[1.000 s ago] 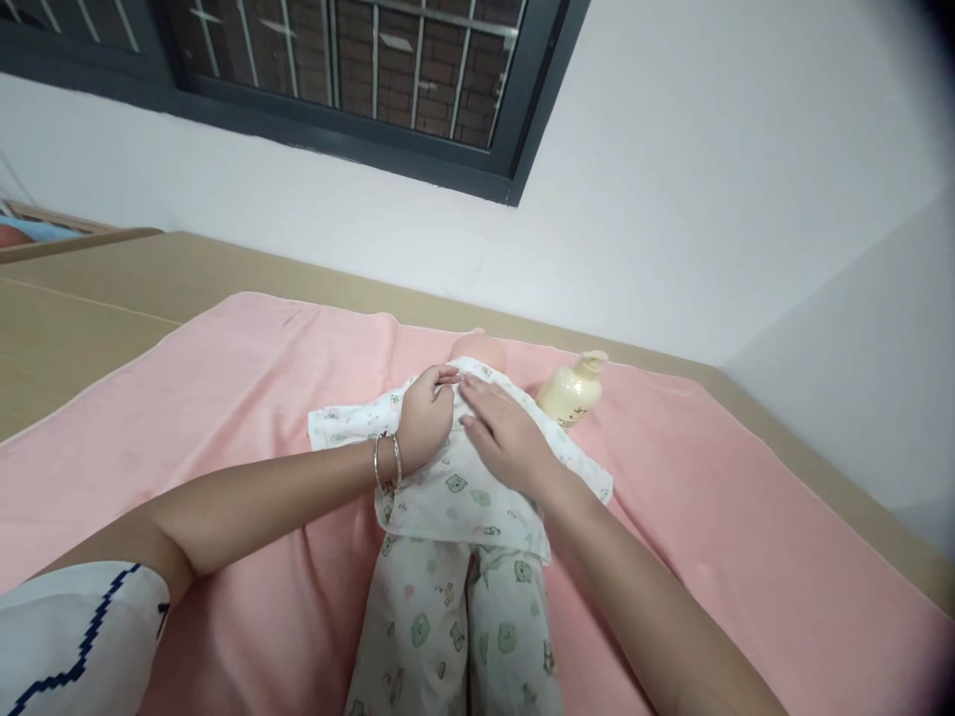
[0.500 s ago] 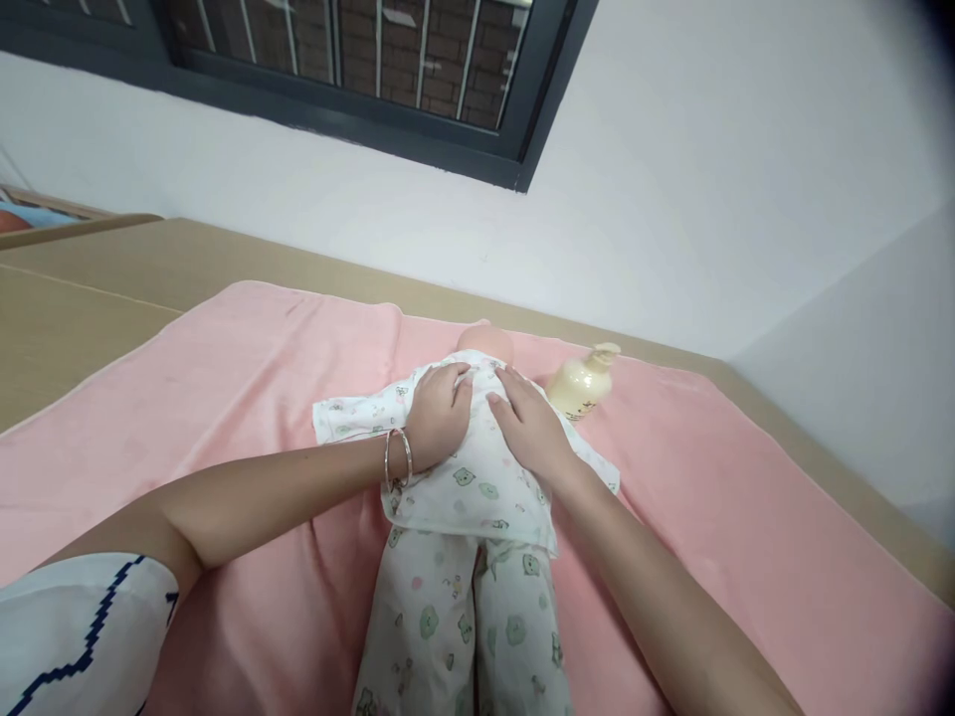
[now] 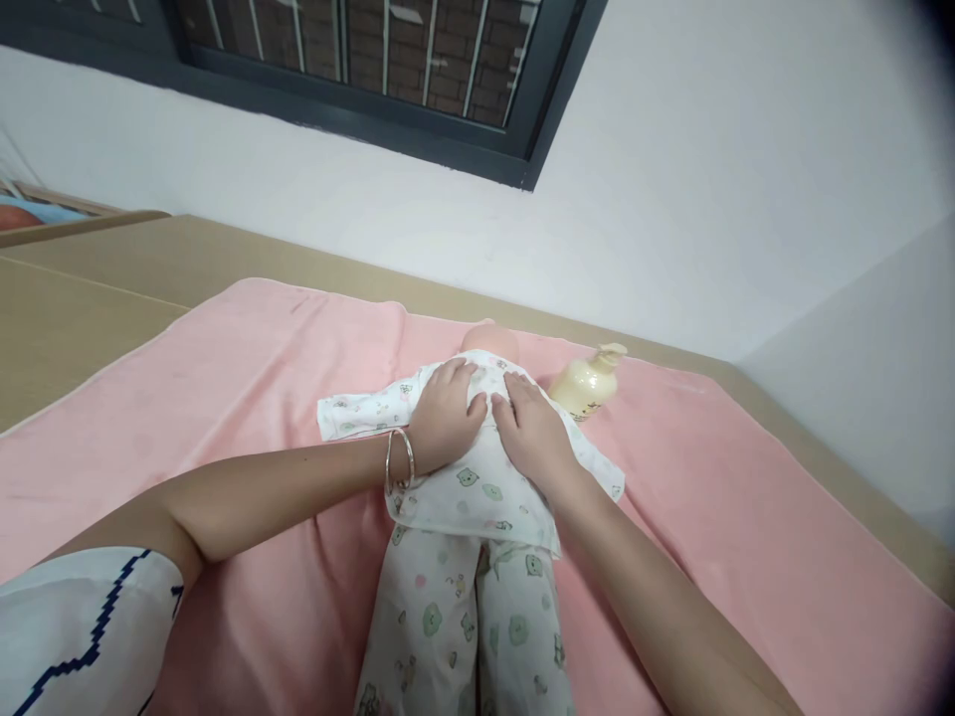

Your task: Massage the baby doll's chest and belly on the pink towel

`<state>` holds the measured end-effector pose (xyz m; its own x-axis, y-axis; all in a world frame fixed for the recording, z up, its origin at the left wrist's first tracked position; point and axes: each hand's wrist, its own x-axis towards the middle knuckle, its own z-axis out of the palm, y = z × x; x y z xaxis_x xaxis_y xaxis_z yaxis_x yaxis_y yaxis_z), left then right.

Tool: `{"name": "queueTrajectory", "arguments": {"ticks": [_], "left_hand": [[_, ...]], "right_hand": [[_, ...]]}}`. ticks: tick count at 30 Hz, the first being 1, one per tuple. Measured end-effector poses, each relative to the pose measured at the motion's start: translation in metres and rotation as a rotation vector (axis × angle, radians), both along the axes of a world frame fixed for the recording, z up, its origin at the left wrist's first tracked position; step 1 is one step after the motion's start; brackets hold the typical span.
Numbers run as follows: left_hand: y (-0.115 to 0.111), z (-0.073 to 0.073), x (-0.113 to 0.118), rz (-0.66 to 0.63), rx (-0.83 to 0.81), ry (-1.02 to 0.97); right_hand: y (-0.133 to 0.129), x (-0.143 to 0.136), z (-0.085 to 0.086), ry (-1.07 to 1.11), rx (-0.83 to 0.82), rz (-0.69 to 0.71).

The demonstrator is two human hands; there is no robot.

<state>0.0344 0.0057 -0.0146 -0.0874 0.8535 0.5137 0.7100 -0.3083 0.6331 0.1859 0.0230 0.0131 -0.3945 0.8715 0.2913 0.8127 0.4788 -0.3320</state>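
A baby doll (image 3: 490, 342) lies on a pink blanket, its head toward the wall and its face not in view. It wears a white long-sleeved top (image 3: 477, 487) and matching trousers (image 3: 433, 617), printed with small green and pink figures. My left hand (image 3: 448, 418), with bangles at the wrist, rests flat on the left of the top's upper part. Opposite it, my right hand (image 3: 533, 428) lies flat on the right side. Both hands have their fingers stretched out, the thumbs close together over the middle. Neither one grips anything.
A pale yellow pump bottle (image 3: 586, 383) stands right of the doll's shoulder. The pink blanket (image 3: 708, 477) covers much of the wooden surface (image 3: 96, 308). Behind rises a white wall (image 3: 671, 199) with a dark-framed window (image 3: 418, 119). Something blue and orange-red (image 3: 37, 214) shows at far left.
My left hand has shifted slightly to the right on the top, its thumb now nearer my right thumb. The whole view has drifted a little. The doll and bottle stay in place.
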Motion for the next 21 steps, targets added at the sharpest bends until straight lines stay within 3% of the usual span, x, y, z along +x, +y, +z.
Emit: {"name": "queueTrajectory", "arguments": {"ticks": [6, 11, 14, 18, 21], "left_hand": [[0.012, 0.011, -0.013, -0.084, -0.136, 0.168], [-0.006, 0.007, -0.006, -0.078, -0.006, 0.401], [-0.009, 0.009, -0.004, -0.104, 0.005, 0.427], [0.007, 0.017, -0.013, -0.144, -0.138, 0.366], [0.012, 0.016, -0.015, -0.101, -0.161, 0.36]], "right_hand": [[-0.042, -0.016, 0.013, -0.177, 0.098, 0.01], [-0.013, -0.003, 0.006, -0.07, -0.021, 0.013], [-0.001, 0.0, -0.001, -0.036, -0.002, -0.024], [-0.024, -0.01, 0.005, -0.077, 0.045, -0.03], [-0.034, -0.012, 0.013, -0.119, 0.025, -0.005]]}}
